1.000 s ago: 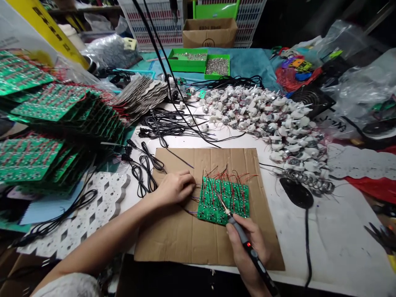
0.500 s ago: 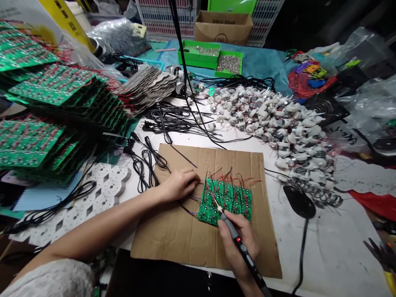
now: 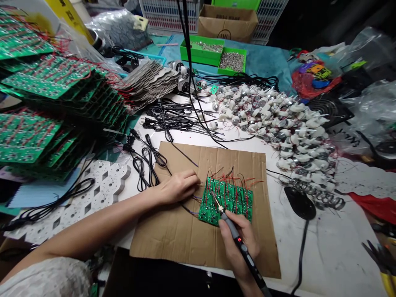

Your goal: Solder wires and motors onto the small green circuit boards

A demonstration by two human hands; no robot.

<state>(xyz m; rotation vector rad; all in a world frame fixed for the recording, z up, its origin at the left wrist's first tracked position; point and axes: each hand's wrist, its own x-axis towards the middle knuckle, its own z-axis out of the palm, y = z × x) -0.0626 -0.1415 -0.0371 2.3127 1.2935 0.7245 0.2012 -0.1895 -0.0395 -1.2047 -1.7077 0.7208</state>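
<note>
In my right hand (image 3: 239, 237) is a soldering iron (image 3: 235, 236) with a small red light; its tip points up and left over the left part of a green circuit board (image 3: 227, 202). Red and black wires stick out along the board's far edge. Just left of the board, my left hand (image 3: 181, 185) has its fingers closed in a pinch. Whatever thin piece is between them is too small to make out. Dark wires run from beneath that hand to the board's left side. Under both lies a cardboard sheet (image 3: 173, 243).
Stacked circuit boards (image 3: 37, 136) rise at the left, near coiled black power cords (image 3: 148, 161). White motor parts (image 3: 278, 123) are heaped at the right, above a soldering iron stand's metal coil (image 3: 328, 196). Green trays (image 3: 201, 51) of small metal parts stand at the back. Pliers (image 3: 379, 255) lie far right.
The view has shifted slightly. Both hands, the soldering iron and the circuit board keep nearly the same places relative to one another.
</note>
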